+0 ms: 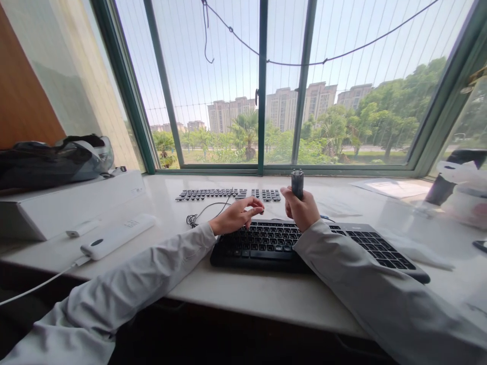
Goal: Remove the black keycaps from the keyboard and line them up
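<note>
A black keyboard (266,241) lies on the white tabletop, with many of its key positions showing as bare square sockets. Over its upper left part is my left hand (239,215), thumb and fingertips pinched around a small dark keycap (262,211). My right hand (304,210) is wrapped round a dark grey, cylindrical tool (297,183), held upright above the middle of the keyboard; its lower end is hidden by the hand. Behind both hands, loose black keycaps (213,193) lie sorted in rows in a keyboard layout.
A thin black cable (193,219) curls left of the keyboard. Farther left are a white power bank (114,239) with a cable and a white box (76,203) carrying a dark bag (49,161). Paper (391,187) and a plastic-wrapped item (466,200) lie right, near the window.
</note>
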Motion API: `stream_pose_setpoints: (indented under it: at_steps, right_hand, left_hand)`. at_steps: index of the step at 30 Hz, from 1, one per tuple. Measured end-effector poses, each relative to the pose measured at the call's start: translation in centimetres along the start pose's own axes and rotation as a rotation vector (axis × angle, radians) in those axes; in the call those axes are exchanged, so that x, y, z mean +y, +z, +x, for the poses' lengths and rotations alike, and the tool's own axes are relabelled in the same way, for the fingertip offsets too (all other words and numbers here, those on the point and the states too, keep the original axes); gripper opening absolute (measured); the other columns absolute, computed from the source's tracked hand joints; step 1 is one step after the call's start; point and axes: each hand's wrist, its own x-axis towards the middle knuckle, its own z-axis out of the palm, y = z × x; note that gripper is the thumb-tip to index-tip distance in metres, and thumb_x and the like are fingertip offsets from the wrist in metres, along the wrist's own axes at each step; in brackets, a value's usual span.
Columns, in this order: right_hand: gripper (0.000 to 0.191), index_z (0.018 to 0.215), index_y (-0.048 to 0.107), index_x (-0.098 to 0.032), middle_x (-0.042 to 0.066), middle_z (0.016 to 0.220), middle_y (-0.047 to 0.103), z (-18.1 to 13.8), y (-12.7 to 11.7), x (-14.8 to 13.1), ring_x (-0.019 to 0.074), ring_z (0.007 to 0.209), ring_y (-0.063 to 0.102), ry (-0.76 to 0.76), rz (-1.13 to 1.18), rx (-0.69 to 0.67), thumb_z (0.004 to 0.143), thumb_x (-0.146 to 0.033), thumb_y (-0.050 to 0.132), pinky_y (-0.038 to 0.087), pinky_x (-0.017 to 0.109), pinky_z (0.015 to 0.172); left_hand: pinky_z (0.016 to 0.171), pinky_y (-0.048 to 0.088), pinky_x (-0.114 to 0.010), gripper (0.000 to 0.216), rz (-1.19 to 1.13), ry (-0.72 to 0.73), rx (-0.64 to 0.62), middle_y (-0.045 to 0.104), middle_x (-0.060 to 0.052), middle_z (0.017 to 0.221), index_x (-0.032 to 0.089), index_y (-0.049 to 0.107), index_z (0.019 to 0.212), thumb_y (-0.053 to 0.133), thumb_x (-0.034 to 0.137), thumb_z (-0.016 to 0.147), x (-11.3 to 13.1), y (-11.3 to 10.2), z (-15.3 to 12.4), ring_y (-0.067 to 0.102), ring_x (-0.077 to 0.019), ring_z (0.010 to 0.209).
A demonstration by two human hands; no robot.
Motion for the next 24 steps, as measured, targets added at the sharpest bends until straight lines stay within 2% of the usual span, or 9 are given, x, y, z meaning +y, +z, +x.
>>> stream_pose_setpoints:
  at_steps: [3, 6, 9, 11, 16, 20, 22, 24]
  right_hand:
    - [0.039, 0.055, 0.051, -0.021, -0.005, 0.04, 0.042, 0.3, -0.2, 0.5, 0.0098, 0.04, 0.033, -0.001, -0.196, -0.1, 0.072, -0.051, 0.067, 0.025, 0.027, 0.044]
    - [0.039, 0.06, 0.06, -0.019, -0.001, 0.051, 0.053, 0.0, 0.0, 0.6, 0.0122, 0.05, 0.043, -0.118, -0.39, -0.209, 0.076, -0.054, 0.063, 0.03, 0.026, 0.05]
    - [0.037, 0.071, 0.069, -0.019, 0.001, 0.062, 0.061, -0.3, 0.1, 0.5, 0.0154, 0.06, 0.052, -0.231, -0.509, -0.241, 0.077, -0.054, 0.063, 0.035, 0.027, 0.057]
    - [0.037, 0.077, 0.072, -0.018, 0.001, 0.064, 0.063, -0.4, 0.1, 0.5, 0.0165, 0.063, 0.054, -0.233, -0.571, -0.254, 0.077, -0.055, 0.062, 0.037, 0.028, 0.059]
    - [0.036, 0.081, 0.075, -0.019, 0.001, 0.065, 0.065, -0.2, -0.1, 0.9, 0.0179, 0.065, 0.058, -0.184, -0.637, -0.277, 0.076, -0.052, 0.062, 0.039, 0.029, 0.061]
    - [0.037, 0.079, 0.076, -0.018, 0.001, 0.062, 0.065, 0.0, -0.1, 1.3, 0.0177, 0.064, 0.059, -0.182, -0.62, -0.29, 0.077, -0.052, 0.061, 0.038, 0.028, 0.06]
    - [0.038, 0.079, 0.076, -0.018, 0.001, 0.061, 0.065, 0.0, -0.1, 1.4, 0.0179, 0.064, 0.059, -0.167, -0.619, -0.292, 0.078, -0.053, 0.061, 0.038, 0.028, 0.059]
    - [0.038, 0.08, 0.077, -0.018, 0.001, 0.061, 0.065, 0.1, -0.2, 1.4, 0.0182, 0.064, 0.06, -0.153, -0.625, -0.292, 0.077, -0.053, 0.061, 0.038, 0.028, 0.059]
  left_hand:
    - [0.046, 0.042, -0.018, 0.035, 0.021, 0.024, 0.083, 0.061, -0.007, 0.105, 0.012, 0.057, 0.107, 0.058, 0.043, 0.09, 0.2, 0.1, -0.1, 0.05, -0.0025, 0.05]
    - [0.042, 0.04, -0.017, 0.037, 0.041, 0.029, 0.127, 0.064, -0.008, 0.105, 0.012, 0.06, 0.107, 0.061, 0.044, 0.089, 0.4, 0.2, -0.3, 0.051, -0.0032, 0.049]
    - [0.04, 0.037, -0.017, 0.036, 0.07, 0.036, 0.182, 0.068, -0.006, 0.094, 0.013, 0.064, 0.105, 0.064, 0.044, 0.086, 0.4, 0.2, -0.4, 0.05, -0.0044, 0.047]
    - [0.04, 0.036, -0.017, 0.033, 0.084, 0.038, 0.229, 0.069, -0.004, 0.086, 0.013, 0.066, 0.102, 0.067, 0.041, 0.084, 0.5, 0.2, -0.4, 0.049, -0.0047, 0.046]
    - [0.043, 0.039, -0.019, 0.029, 0.099, 0.08, 0.309, 0.071, -0.006, 0.086, 0.013, 0.071, 0.097, 0.07, 0.037, 0.082, 0.4, 0.2, -0.3, 0.052, -0.0063, 0.049]
    - [0.039, 0.037, -0.018, 0.036, 0.078, 0.09, 0.305, 0.072, -0.007, 0.091, 0.015, 0.07, 0.106, 0.069, 0.042, 0.083, 0.3, 0.2, -0.5, 0.052, -0.0056, 0.045]
    - [0.039, 0.037, -0.018, 0.038, 0.133, 0.106, 0.321, 0.073, -0.005, 0.09, 0.018, 0.069, 0.108, 0.07, 0.045, 0.082, 0.3, 0.2, -0.6, 0.051, -0.0051, 0.043]
    - [0.042, 0.038, -0.018, 0.034, 0.259, 0.147, 0.368, 0.074, -0.003, 0.089, 0.02, 0.072, 0.102, 0.072, 0.046, 0.08, 0.4, 0.1, -0.6, 0.05, -0.0044, 0.043]
